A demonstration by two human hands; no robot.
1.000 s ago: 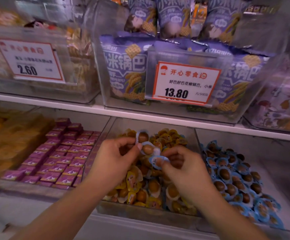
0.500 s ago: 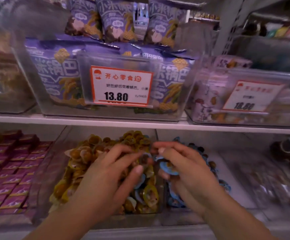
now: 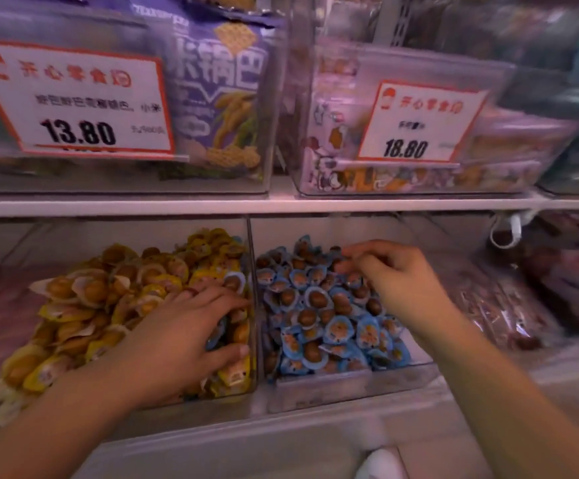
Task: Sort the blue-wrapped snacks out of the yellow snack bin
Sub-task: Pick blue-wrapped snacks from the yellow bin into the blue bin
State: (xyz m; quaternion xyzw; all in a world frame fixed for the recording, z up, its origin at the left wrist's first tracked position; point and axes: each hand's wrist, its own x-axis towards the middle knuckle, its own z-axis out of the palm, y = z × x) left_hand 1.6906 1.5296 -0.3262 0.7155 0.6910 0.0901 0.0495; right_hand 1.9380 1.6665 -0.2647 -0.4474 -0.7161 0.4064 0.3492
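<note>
Since a moment ago the right hand [image 3: 390, 278] has crossed from the yellow snack bin [image 3: 252, 340] to the blue bin [image 3: 350, 385], fingers curled; whether it holds anything I cannot tell. The left hand [image 3: 191, 335] digs, grasping blue-wrapped snacks [image 3: 216, 335] among the yellow ones.

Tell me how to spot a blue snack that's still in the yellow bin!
Find the 13.80 sign, then drop to the yellow bin below. By its right wall, above the left hand, lies one blue snack, its blue rim the odd one among yellow wrappers.
</note>
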